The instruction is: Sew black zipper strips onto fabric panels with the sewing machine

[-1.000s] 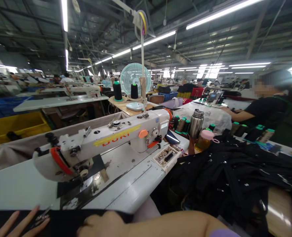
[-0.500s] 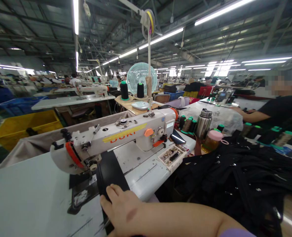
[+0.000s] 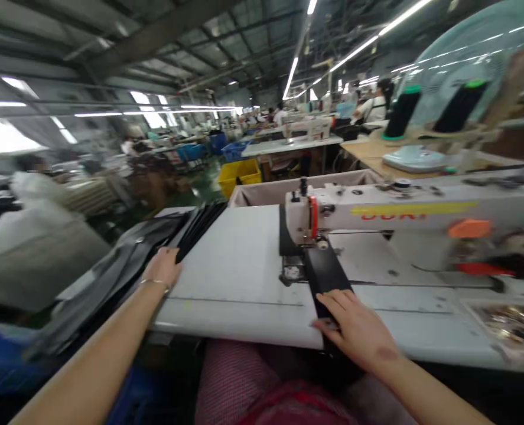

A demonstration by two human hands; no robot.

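Observation:
My right hand (image 3: 354, 324) lies across a black strip (image 3: 326, 268) of leather-like material, its fingers stretched out and the thumb apart near the table's front edge. The strip runs under the head of a white sewing machine (image 3: 399, 206); its far end is hidden behind the machine. At the left, my left hand (image 3: 162, 270), with a bracelet on the wrist, touches the edge of a stack of black pieces (image 3: 199, 227). Its fingertips are blurred and partly hidden against the stack, so I cannot tell whether it grips one.
The white sewing table (image 3: 235, 265) spans the middle. Grey and black pieces (image 3: 129, 265) hang over its left side. A yellow bin (image 3: 239, 175) stands behind. At the right are a parts tray (image 3: 514, 324), thread cones (image 3: 402, 112) and a fan (image 3: 478, 77).
The view has swung left and the machine now appears further right. My left hand and the stack of black pieces have come into view. My right hand stays on the black strip.

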